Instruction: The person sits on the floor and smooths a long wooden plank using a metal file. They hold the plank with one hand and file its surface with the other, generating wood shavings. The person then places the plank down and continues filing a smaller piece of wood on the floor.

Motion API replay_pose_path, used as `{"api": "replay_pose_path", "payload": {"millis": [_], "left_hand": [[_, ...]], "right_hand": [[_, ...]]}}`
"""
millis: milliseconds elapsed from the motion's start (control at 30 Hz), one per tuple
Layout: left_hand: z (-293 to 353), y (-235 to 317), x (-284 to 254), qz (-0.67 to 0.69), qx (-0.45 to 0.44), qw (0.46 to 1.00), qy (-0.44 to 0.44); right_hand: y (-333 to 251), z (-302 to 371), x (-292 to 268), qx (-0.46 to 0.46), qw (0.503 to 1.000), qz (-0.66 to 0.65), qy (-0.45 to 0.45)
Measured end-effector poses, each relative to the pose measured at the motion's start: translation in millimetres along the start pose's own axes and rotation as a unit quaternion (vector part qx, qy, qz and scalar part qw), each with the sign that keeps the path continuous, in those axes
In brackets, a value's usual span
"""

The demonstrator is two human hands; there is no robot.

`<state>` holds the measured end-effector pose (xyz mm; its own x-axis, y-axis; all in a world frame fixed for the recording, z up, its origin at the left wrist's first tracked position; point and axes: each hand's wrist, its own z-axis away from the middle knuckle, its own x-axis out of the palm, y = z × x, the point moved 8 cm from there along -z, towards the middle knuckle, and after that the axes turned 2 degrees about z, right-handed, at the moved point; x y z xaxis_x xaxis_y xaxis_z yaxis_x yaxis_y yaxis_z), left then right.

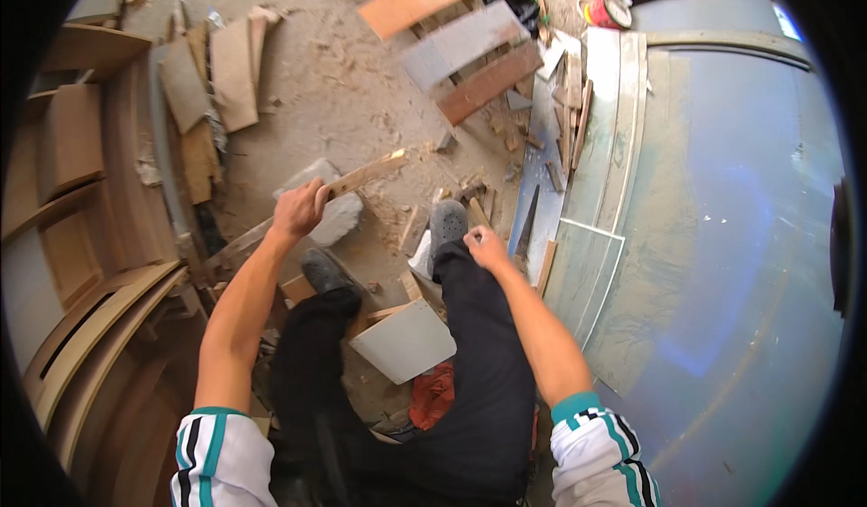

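My left hand [301,207] is closed around a long, narrow wooden strip [366,174], its fingers wrapped over the wood. The strip slants up to the right past a pale stone slab [336,222], and its far end looks broken or rough. Low by my right shin, my right hand [488,247] is closed with thumb and fingers drawn together, beside the dark trouser leg and the grey clog [448,223]. Whatever it may hold is too small or hidden to make out. A pale box-like wooden piece [406,341] lies between my legs.
Wooden cabinet parts [77,137] stand at the left, with loose boards [233,74] beside them. Several painted planks [465,42] lie at the far side. Glass sheets [591,263] rest at the right near scrap wood [573,83] and red cans [607,10]. Shavings litter the floor.
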<state>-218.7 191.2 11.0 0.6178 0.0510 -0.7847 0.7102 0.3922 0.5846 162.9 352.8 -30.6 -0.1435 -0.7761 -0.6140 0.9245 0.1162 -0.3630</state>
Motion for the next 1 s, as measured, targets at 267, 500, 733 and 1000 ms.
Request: {"api": "replay_pose_path", "payload": {"millis": [267, 500, 733, 1000], "left_hand": [[26.1, -78.6, 201.8, -0.027, -0.037, 0.991, -0.125], [15.3, -118.0, 257.7, -0.082, -0.030, 0.994, -0.061], [-3.1, -68.5, 287.0, -0.106, 0.042, 0.992, -0.048], [-22.0, 21.4, 316.1, -0.070, 0.082, 0.990, -0.090]], "right_hand": [[179.7, -190.6, 0.0, 0.071, 0.967, 0.233, -0.075], [241.0, -289.1, -18.5, 0.105, 0.948, 0.301, -0.028], [428.8, -229.6, 74.9, 0.398, 0.903, 0.161, 0.029], [391.8, -134.2, 110.9, 0.451, 0.884, 0.107, 0.056]]}}
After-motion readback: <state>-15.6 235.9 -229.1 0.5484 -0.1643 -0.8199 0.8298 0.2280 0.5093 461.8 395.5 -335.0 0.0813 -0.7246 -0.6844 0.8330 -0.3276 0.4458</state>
